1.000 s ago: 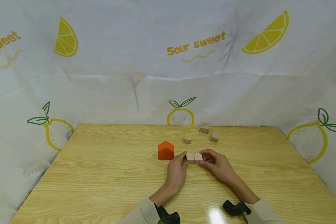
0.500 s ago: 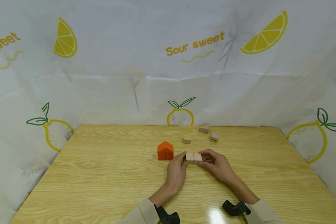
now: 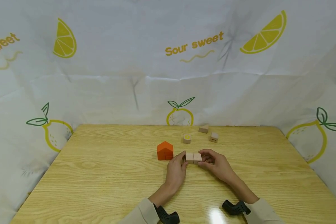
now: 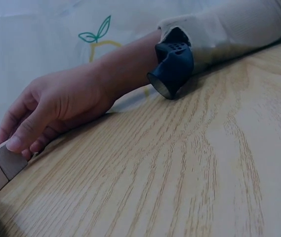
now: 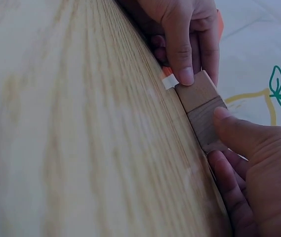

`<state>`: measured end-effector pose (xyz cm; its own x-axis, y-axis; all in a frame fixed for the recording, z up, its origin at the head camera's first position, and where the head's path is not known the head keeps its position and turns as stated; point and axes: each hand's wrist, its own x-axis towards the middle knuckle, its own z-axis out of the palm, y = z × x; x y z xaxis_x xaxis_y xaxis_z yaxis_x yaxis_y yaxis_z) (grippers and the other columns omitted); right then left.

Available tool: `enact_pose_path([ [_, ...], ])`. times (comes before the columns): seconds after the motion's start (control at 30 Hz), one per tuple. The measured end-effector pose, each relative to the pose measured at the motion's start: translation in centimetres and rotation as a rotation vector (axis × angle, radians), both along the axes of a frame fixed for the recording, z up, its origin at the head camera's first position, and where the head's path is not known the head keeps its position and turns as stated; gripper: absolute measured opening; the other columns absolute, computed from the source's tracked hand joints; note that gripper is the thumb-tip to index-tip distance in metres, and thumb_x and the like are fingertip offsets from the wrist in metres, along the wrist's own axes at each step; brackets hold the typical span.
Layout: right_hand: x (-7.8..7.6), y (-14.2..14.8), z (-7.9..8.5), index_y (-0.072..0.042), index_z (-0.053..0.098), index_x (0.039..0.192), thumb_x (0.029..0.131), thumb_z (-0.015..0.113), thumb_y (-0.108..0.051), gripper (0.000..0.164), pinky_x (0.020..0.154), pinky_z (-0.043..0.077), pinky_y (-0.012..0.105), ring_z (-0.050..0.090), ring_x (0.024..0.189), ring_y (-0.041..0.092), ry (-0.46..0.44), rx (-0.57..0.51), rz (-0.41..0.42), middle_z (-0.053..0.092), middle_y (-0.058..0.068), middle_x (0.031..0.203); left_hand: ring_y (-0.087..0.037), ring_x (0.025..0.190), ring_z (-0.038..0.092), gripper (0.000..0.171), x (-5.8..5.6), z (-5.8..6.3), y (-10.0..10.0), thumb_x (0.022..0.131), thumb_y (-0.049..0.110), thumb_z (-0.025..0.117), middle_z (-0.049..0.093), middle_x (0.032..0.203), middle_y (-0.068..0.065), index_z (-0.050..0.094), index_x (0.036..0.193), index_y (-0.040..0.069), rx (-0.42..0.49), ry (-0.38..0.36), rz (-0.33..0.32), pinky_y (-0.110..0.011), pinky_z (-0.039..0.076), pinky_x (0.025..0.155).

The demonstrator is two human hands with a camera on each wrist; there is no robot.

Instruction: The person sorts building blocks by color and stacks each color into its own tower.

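Observation:
Two plain wooden blocks sit side by side, touching, on the table: a left block [image 3: 189, 158] and a right block [image 3: 197, 158]. Around the left end, my left hand [image 3: 175, 172] pinches the left block, its thumb on the near face. My right hand [image 3: 219, 166] holds the right block from the other end between thumb and fingers. In the right wrist view, the left thumb [image 5: 185, 71] and the right thumb [image 5: 224, 116] both press the blocks' near side. In the left wrist view, the right hand [image 4: 61, 101] shows beyond the blocks; only a sliver of the left is visible.
Just left of the left hand stands an orange house-shaped group of blocks [image 3: 165, 151]. Farther back lie a cube with a yellow mark [image 3: 187, 139], a block with a dark slot [image 3: 214, 137] and a wedge-like wooden block [image 3: 203, 128]. A lemon-print cloth [image 3: 114, 77] hangs behind the table.

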<state>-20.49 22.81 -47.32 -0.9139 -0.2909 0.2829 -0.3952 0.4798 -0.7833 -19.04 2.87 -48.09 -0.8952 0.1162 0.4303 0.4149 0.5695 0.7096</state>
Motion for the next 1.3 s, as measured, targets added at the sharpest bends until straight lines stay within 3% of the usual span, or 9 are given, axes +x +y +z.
enact_pose_path([
  [0.27,0.2,-0.1,0.4,-0.002,0.059,0.124,0.092,0.066,-0.018,0.036,0.073,0.052,0.028,0.064,0.088,0.016,0.014,-0.044,-0.026,0.065,0.009,0.109,-0.029,0.106,0.062,0.042,0.0,0.0,0.0,0.084,-0.003,0.07,0.065,0.114,-0.018,0.059,0.125,-0.005,0.001,-0.02,-0.004,-0.037,0.05,0.086],
  [0.5,0.9,-0.6,2.8,0.005,0.058,0.122,0.097,0.056,-0.01,0.028,0.074,0.05,0.024,0.065,0.086,0.03,0.09,-0.127,-0.124,0.065,0.021,0.108,-0.029,0.104,0.062,0.041,0.1,0.0,-0.1,0.085,-0.003,0.069,0.065,0.112,-0.019,0.059,0.124,-0.006,0.004,-0.008,-0.003,-0.038,0.051,0.085],
  [0.73,-1.4,1.4,0.7,-0.004,0.062,0.121,0.095,0.062,-0.019,0.03,0.072,0.046,0.016,0.061,0.087,0.007,0.152,-0.149,-0.328,0.065,0.008,0.108,-0.029,0.107,0.061,0.041,0.0,0.1,-0.1,0.085,-0.003,0.069,0.064,0.115,-0.019,0.059,0.125,-0.006,0.009,0.002,-0.017,-0.037,0.05,0.086],
  [0.87,-2.2,2.1,0.4,-0.002,0.062,0.12,0.093,0.065,-0.012,0.029,0.072,0.044,0.014,0.059,0.088,0.006,0.21,-0.152,-0.351,0.065,0.012,0.108,-0.029,0.106,0.061,0.04,0.0,0.0,-0.1,0.085,-0.003,0.069,0.064,0.114,-0.02,0.059,0.124,-0.007,0.006,0.013,-0.019,-0.038,0.05,0.086],
  [0.97,-2.1,2.1,1.0,0.003,0.06,0.121,0.091,0.065,-0.005,0.031,0.071,0.044,0.013,0.058,0.088,0.009,0.23,-0.157,-0.351,0.063,0.019,0.109,-0.029,0.106,0.062,0.04,0.0,0.0,-0.1,0.085,-0.003,0.069,0.064,0.114,-0.02,0.059,0.124,-0.007,0.002,0.015,-0.02,-0.038,0.05,0.086],
  [1.17,-1.4,1.5,3.2,0.009,0.049,0.13,0.092,0.064,-0.005,0.043,0.072,0.044,0.011,0.057,0.091,0.023,0.165,-0.154,-0.376,0.055,0.027,0.118,-0.029,0.107,0.061,0.04,0.0,0.0,-0.1,0.085,-0.003,0.069,0.064,0.115,-0.019,0.059,0.124,-0.006,-0.002,0.008,-0.02,-0.037,0.05,0.087],
  [1.3,-2.8,2.7,1.7,0.004,0.04,0.14,0.095,0.062,-0.019,0.055,0.071,0.044,0.012,0.056,0.098,0.028,0.071,-0.123,-0.364,0.048,0.022,0.13,-0.028,0.107,0.061,0.041,0.0,-0.1,-0.1,0.085,-0.003,0.069,0.064,0.115,-0.019,0.059,0.125,-0.006,-0.003,0.005,-0.019,-0.037,0.05,0.087],
])
